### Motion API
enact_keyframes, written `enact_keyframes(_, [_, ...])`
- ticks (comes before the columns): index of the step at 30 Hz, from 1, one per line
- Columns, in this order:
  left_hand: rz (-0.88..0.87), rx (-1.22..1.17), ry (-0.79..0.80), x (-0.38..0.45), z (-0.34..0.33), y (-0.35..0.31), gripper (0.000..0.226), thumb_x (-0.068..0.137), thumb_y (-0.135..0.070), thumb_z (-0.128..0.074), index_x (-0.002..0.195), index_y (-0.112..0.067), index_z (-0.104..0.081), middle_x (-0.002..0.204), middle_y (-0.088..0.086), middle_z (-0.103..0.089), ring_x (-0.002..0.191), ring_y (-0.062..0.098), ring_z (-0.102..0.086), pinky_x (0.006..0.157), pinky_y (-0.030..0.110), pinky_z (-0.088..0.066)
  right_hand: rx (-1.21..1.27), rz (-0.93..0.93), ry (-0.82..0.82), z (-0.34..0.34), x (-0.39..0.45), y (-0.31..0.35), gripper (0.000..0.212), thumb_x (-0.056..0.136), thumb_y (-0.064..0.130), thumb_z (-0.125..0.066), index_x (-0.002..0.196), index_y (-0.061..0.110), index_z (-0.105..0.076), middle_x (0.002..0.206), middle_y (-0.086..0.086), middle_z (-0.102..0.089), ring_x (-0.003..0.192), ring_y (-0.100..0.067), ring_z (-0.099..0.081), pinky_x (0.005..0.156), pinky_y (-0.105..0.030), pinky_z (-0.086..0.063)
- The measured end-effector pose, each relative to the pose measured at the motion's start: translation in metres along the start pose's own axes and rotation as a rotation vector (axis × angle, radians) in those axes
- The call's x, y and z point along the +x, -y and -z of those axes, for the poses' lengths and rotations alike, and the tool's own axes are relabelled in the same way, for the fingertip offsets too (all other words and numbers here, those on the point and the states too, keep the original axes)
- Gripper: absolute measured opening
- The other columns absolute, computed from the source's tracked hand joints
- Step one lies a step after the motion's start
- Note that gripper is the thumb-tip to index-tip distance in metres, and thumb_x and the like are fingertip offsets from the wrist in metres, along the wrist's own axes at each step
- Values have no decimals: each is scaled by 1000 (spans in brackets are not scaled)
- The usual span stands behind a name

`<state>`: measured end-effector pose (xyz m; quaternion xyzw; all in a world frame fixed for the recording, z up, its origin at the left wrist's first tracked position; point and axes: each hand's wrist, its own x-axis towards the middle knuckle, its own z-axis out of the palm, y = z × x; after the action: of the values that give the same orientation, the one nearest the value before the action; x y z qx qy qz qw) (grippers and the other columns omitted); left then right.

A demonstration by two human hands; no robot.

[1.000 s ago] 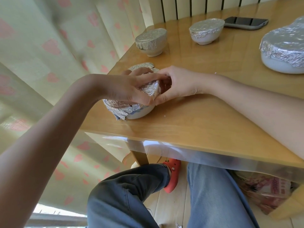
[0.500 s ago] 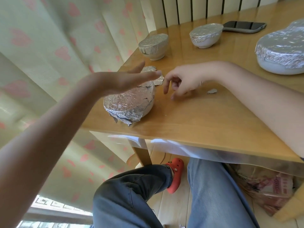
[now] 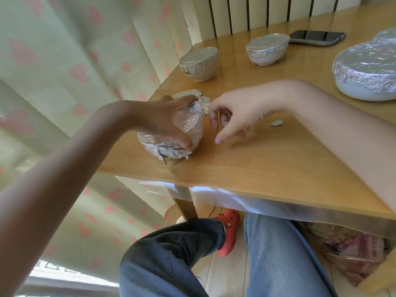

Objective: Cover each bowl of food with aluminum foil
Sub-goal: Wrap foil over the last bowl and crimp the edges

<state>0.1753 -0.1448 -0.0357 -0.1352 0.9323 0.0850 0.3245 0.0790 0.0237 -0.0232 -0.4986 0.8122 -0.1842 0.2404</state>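
A foil-covered bowl (image 3: 188, 133) sits near the table's left front corner. My left hand (image 3: 162, 118) grips it from above, thumb down the near side and fingers curled over the far rim. My right hand (image 3: 233, 116) hovers just right of the bowl, fingers loosely curled, holding nothing. Behind the bowl lies a loose piece of foil (image 3: 199, 97). Three more foil-covered bowls stand further back: a small one (image 3: 198, 63), a white one (image 3: 266, 49) and a large white one (image 3: 368, 69) at the right edge.
A dark phone (image 3: 317, 37) lies at the back of the wooden table (image 3: 257, 166). A tiny foil scrap (image 3: 276, 123) lies by my right wrist. A heart-patterned curtain (image 3: 75, 61) hangs left. My legs and a red shoe (image 3: 229, 232) are below the table.
Both hands lifted off the bowl half a second ago. Since then my left hand has come back down and gripped the bowl, while my right hand stayed off, shifted slightly nearer.
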Motion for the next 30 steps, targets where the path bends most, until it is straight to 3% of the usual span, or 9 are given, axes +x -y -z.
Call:
enact_keyframes(3, [80, 103, -236, -20, 48, -9, 133, 33, -84, -63, 141, -59, 12, 153, -2, -18, 137, 31, -33, 109, 52, -34, -65, -32, -53, -10, -7, 12, 56, 62, 57, -77, 95, 17, -56, 77, 3, -63, 52, -4, -58, 53, -25, -46])
enact_keyframes(9, [47, 124, -115, -21, 43, -8, 158, 20, -83, -77, 137, -58, 27, 164, 3, 4, 149, 27, -10, 116, 53, -24, -367, -119, -380, -39, -13, 33, 75, 52, 85, -62, 89, 22, -45, 75, 7, -40, 70, -19, -39, 53, -31, -29])
enact_keyframes(12, [36, 67, -68, -26, 47, -7, 167, 11, -76, -82, 131, -61, 33, 162, 2, 16, 150, 23, -2, 117, 49, -24, -367, -83, -446, -42, -15, 37, 79, 51, 87, -59, 92, 22, -36, 84, 4, -42, 75, -20, -39, 60, -32, -29])
enact_keyframes(14, [23, 131, -44, -23, 50, -7, 163, 23, -66, -87, 132, -60, 34, 161, 5, 20, 149, 22, 6, 119, 44, -16, -366, -72, -468, -43, -14, 36, 79, 53, 85, -60, 93, 22, -35, 87, 4, -44, 76, -20, -39, 61, -32, -29])
enact_keyframes(18, [35, 237, 26, -26, 55, -11, 161, 21, -59, -84, 127, -63, 36, 158, 7, 29, 148, 21, 15, 118, 50, -21, -316, -37, -493, -42, -12, 31, 66, 61, 79, -62, 85, 21, -40, 71, 10, -36, 74, -19, -41, 56, -31, -28])
enact_keyframes(21, [60, 317, 12, -25, 50, -9, 158, 30, -57, -90, 125, -66, 36, 158, 3, 28, 150, 28, 3, 115, 52, -28, -326, -21, -518, -42, -10, 29, 61, 65, 77, -60, 79, 21, -41, 69, 9, -35, 74, -20, -42, 53, -31, -28])
enact_keyframes(25, [38, 371, -87, -20, 44, -7, 148, 51, -46, -92, 131, -61, 32, 154, 0, -4, 137, 33, -30, 107, 46, -39, -462, 34, -563, -43, -9, 24, 56, 73, 74, -57, 84, 20, -46, 70, 4, -38, 76, -27, -48, 60, -32, -32])
enact_keyframes(28, [23, 358, -114, -18, 44, -3, 146, 47, -50, -92, 129, -64, 27, 147, 0, -13, 128, 33, -38, 104, 45, -42, -498, 92, -604, -42, -6, 18, 54, 77, 69, -57, 95, 18, -55, 84, -6, -56, 89, -31, -58, 63, -31, -33])
enact_keyframes(30, [17, 352, -124, -19, 44, -2, 143, 40, -55, -90, 124, -68, 25, 143, -1, -16, 124, 32, -41, 103, 46, -43, -447, 125, -602, -41, -4, 15, 48, 77, 68, -59, 86, 22, -51, 80, -2, -52, 85, -28, -56, 64, -31, -34])
